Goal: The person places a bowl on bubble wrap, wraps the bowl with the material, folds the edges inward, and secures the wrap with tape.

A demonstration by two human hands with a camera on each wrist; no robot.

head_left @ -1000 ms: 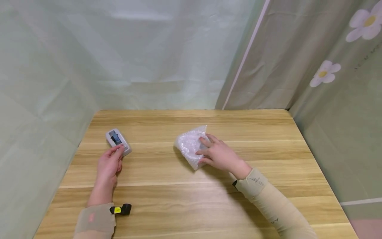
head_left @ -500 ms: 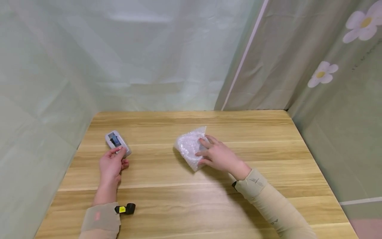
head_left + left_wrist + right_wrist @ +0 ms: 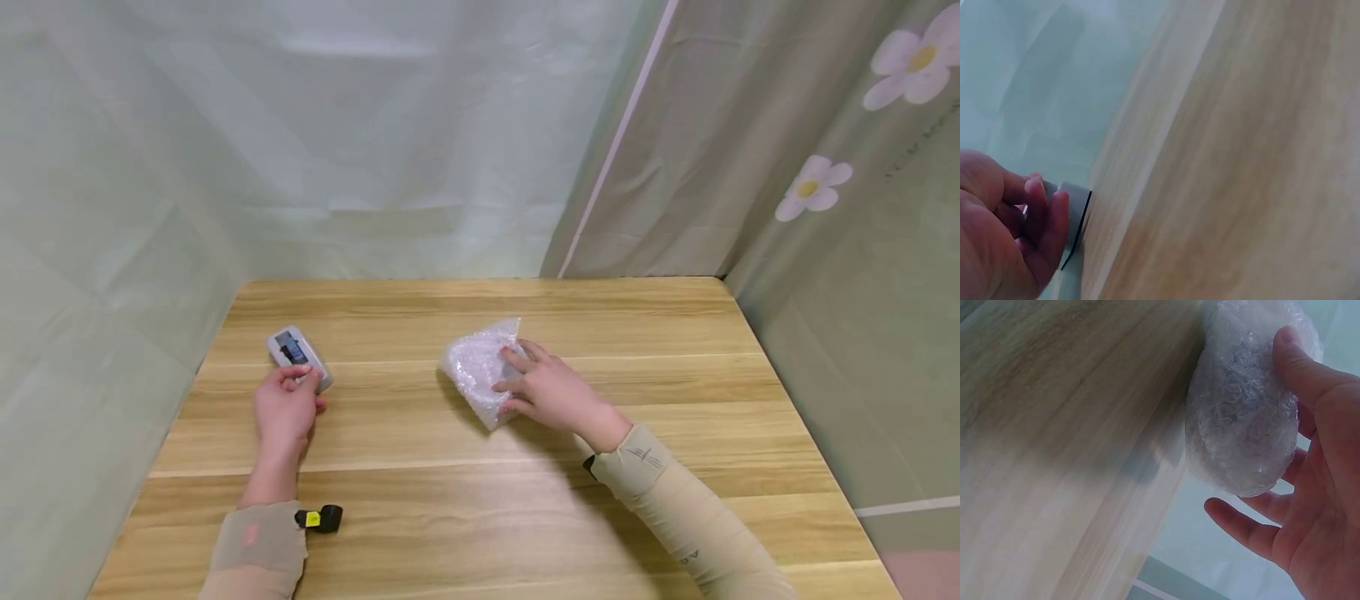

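Observation:
Toward the table's left back lies a light-grey, rounded object (image 3: 293,343) with a dark window, which looks like a tape dispenser. My left hand (image 3: 287,408) pinches with thumb and forefinger at its near end. Whether a strip of tape is between the fingertips is too small to tell. In the left wrist view the dispenser (image 3: 1074,212) shows a grey side and a dark base edge behind the fingers. Near the middle, my right hand (image 3: 558,392) holds a bundle of bubble wrap (image 3: 476,371), thumb on one face. What the bubble wrap (image 3: 1241,419) encloses is hidden.
Both hands work over a wood-grain table (image 3: 450,517). Pale green curtain (image 3: 375,167) hangs behind the far edge and at the left. A flowered curtain (image 3: 862,275) hangs at the right. A small black camera (image 3: 322,518) sticks out from the left cuff.
My left hand has shifted slightly to the right and forward at the dispenser's near end, with its forearm following. The dispenser, the bubble wrap bundle and my right hand stay in place.

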